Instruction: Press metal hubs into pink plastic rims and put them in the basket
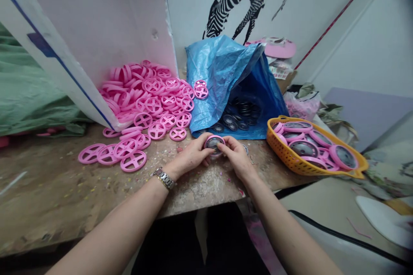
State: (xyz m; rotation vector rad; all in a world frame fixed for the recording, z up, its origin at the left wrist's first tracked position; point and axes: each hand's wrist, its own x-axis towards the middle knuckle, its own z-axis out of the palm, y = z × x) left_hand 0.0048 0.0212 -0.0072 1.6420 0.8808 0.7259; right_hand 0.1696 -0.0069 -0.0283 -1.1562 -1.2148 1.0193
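Between my two hands, just above the table's front part, is a small wheel with a pink rim and a dark grey disc (214, 142) in its middle. My left hand (195, 152) grips its left side, thumb on the face. On the right side my right hand (235, 154) holds it too, its thumb pressed on the grey disc. Behind them, dark discs (243, 111) lie in the mouth of a blue plastic bag (209, 64). To the left, pink spoked rings (153, 105) are heaped, and several more pink rings (125, 148) lie nearer on the table.
A yellow basket (287, 163) of pink-and-grey wheels (303, 148) stands at the right table edge. A white foam box (142, 21) on its side holds part of the heap. Green cloth (29, 86) lies far left. Scraps dot the wooden table (58, 197).
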